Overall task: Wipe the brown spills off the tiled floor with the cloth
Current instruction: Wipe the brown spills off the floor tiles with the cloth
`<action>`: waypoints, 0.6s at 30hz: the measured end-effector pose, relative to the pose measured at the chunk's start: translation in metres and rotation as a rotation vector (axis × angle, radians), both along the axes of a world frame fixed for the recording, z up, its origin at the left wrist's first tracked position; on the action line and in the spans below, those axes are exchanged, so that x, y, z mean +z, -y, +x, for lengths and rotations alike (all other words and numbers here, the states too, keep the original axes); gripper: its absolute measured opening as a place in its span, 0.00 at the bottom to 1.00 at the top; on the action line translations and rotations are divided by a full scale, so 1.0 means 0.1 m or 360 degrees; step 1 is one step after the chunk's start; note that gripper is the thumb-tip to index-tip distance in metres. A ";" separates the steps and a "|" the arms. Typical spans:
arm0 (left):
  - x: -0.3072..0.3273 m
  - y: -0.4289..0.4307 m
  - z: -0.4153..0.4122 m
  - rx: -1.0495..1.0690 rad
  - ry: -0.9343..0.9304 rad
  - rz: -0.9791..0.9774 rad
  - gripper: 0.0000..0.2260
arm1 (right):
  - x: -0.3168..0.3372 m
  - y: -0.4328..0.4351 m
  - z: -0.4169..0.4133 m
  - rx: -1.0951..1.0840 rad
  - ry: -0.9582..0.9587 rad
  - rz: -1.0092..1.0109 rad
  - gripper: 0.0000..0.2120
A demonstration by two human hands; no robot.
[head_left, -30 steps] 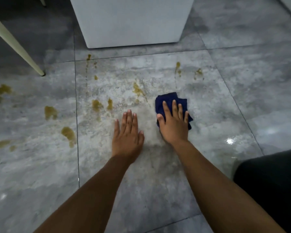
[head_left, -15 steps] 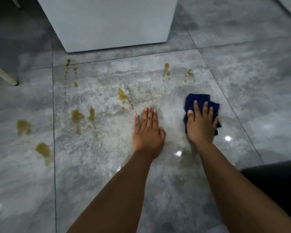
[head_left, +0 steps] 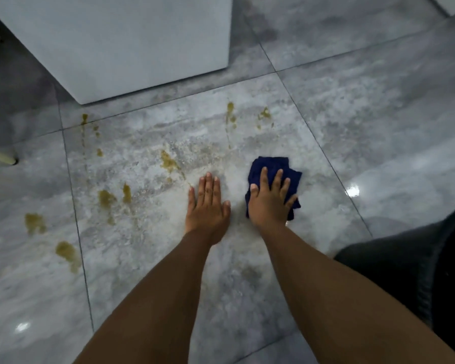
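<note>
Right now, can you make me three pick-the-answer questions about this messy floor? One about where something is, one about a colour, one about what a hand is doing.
1. Where is the cloth?
A. under the right hand
B. on the white cabinet
C. under the left hand

2. What colour is the cloth?
A. red
B. dark blue
C. yellow

3. The left hand is
A. in a fist
B. lifted up
C. flat on the floor

Answers: 1 A, fingers spread over it; 2 B, it shows navy around the fingers; 3 C, palm down with nothing under it, beside brown spills.
</note>
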State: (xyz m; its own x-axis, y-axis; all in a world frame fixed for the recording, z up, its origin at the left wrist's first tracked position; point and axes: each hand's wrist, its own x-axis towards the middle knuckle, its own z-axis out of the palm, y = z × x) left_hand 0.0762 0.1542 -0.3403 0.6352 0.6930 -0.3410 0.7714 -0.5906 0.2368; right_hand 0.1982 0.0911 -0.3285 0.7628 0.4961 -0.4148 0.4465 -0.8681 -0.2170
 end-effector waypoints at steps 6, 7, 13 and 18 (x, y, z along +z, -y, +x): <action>0.08 -0.16 0.37 -0.0058 0.0150 0.0187 0.30 | 0.01 -0.29 0.61 0.0306 -0.0026 0.0006 0.25; 0.02 -0.23 0.46 -0.0009 0.0203 0.0186 0.31 | -0.02 -0.33 0.71 0.0325 0.0023 0.0023 0.25; -0.25 -0.32 0.62 0.0200 0.0353 0.0316 0.30 | -0.19 -0.32 0.73 0.0296 0.0284 0.0169 0.25; -0.27 -0.30 0.63 0.0213 0.0340 0.0291 0.29 | -0.17 -0.66 0.89 0.0796 0.0216 0.0182 0.23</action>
State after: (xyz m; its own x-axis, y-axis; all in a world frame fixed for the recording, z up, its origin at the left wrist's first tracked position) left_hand 0.1388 0.1838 -0.3672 0.5779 0.8130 -0.0716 0.7896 -0.5348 0.3009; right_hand 0.2870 0.1566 -0.3457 0.4645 0.8494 -0.2504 0.8307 -0.5159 -0.2093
